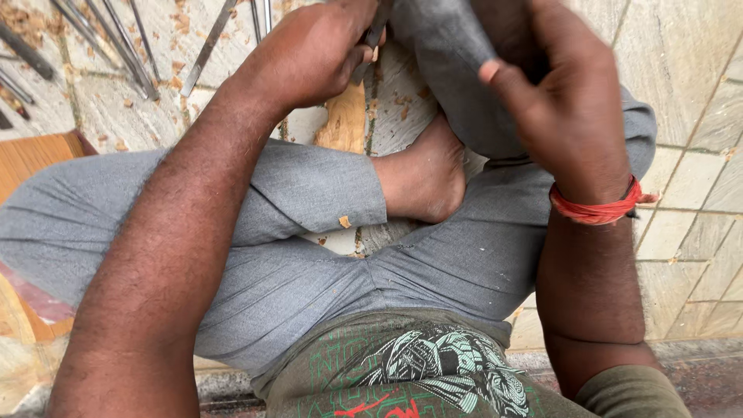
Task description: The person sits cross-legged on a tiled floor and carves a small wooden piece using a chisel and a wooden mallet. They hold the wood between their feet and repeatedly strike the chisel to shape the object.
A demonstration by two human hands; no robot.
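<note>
While you are sitting cross-legged, your left hand (309, 50) is gripping a metal tool (371, 39) at twelve o'clock; your right hand (565, 101) is pressing your knee (441, 39), grip unclear

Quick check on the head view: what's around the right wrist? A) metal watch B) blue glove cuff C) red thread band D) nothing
C: a red thread band is wound around the wrist just below the right hand, which is raised over the grey trouser leg; no watch or glove is there.
</note>
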